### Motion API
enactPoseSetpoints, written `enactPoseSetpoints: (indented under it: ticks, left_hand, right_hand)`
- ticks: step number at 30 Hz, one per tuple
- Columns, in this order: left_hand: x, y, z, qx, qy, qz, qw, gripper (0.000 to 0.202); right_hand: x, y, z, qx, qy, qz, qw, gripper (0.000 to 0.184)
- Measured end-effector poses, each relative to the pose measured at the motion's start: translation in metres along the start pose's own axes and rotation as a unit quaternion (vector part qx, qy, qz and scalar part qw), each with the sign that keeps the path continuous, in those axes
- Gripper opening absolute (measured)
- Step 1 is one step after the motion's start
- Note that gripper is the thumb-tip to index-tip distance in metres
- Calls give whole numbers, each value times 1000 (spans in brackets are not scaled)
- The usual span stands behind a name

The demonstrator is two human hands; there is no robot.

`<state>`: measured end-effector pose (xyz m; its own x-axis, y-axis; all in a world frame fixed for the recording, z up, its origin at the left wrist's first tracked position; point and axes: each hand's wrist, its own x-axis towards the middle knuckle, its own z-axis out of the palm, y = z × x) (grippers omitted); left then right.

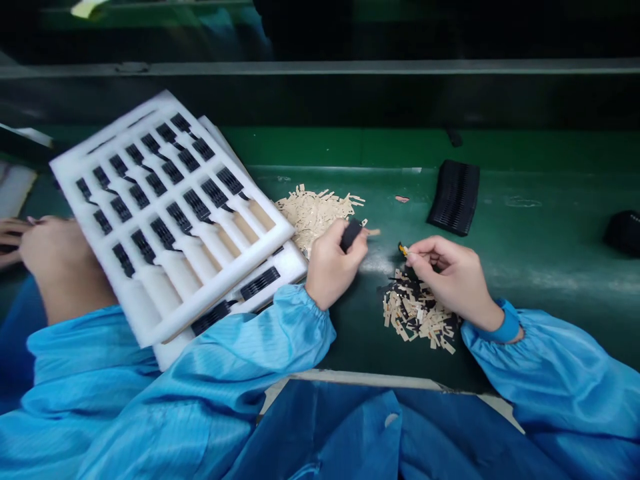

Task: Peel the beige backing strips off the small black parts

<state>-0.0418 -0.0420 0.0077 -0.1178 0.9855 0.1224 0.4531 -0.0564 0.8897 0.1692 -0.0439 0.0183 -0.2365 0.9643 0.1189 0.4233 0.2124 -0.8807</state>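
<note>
My left hand (334, 261) is closed around a small black block-like part (351, 233). A thin beige strip (373, 232) sticks out on its right. To the right, my right hand (447, 273) pinches a tiny yellow and black piece (403, 249) between thumb and fingertips. Below that hand lies a heap of small beige and black pieces (417, 313). Behind my left hand is a larger pile of flat beige pieces (315, 210). What the larger pieces in the piles are for their kind cannot be made out.
A white foam tray (165, 333) with black comb-like parts in rows lies tilted on another foam tray (295, 263) at left. A co-worker's forearm (70, 267) reaches beside it. A black ribbed stack (454, 197) lies on the green table (540, 267); a dark object (623, 233) is far right.
</note>
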Motion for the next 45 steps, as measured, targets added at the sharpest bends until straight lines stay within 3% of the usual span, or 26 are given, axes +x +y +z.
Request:
enactPoseSetpoints:
  ticks: [3,5,7,10,12,14,16,18,20,22,24,26,28,30,34,38,41,45]
  left_hand:
    - [6,-3,-3,18,61,2,998,21]
    - [6,-3,-3,21,60,17,998,5]
    - [2,-1,-2,14,36,25,999,13]
    - [-6,5,0,-22,-85,24,996,16]
    - [-10,6,3,-74,-220,-11,973,16]
    - [-10,6,6,-129,-293,-69,945,20]
    - [-3,2,10,-207,-245,-125,939,23]
    - [6,-3,11,-319,-115,-157,928,22]
    - [14,-6,11,-410,-7,-159,898,19]
    - [16,-7,8,-444,32,-137,885,19]
    - [13,-4,5,-423,-15,-128,897,22]
    - [7,1,2,-353,-127,-138,917,27]
    - [2,7,0,-270,-247,-145,919,30]
    - [-1,11,0,-218,-311,-133,915,31]
    - [-3,11,3,-179,-280,-111,937,22]
    - [-6,3,6,-116,-217,-70,967,21]
    - [-9,0,7,-52,-198,-6,979,17]
    - [-13,0,7,-5,-199,53,978,16]
  right_hand:
    - [2,4,0,31,7,32,999,12]
    - [3,5,0,38,5,40,998,13]
    - [3,6,0,38,2,42,998,13]
    - [2,6,0,28,-4,35,999,14]
    - [2,6,-1,18,-6,27,999,14]
    - [2,5,-1,13,-5,22,1000,13]
    - [2,5,-1,15,0,25,1000,13]
    - [2,6,-1,18,3,29,999,13]
    - [2,7,0,17,3,33,999,12]
    - [2,8,0,14,0,36,999,12]
    - [2,8,-1,12,-5,30,999,13]
    - [2,7,-2,7,-13,12,1000,12]
    - [3,5,-3,-4,-26,-14,1000,11]
    - [4,4,-4,-19,-42,-39,998,10]
    - [4,3,-3,-46,-50,-64,996,8]
    - [2,2,-1,-82,14,-80,993,9]
    - [1,2,0,-72,-27,-89,993,2]
    - [2,0,0,-63,-83,-82,991,7]
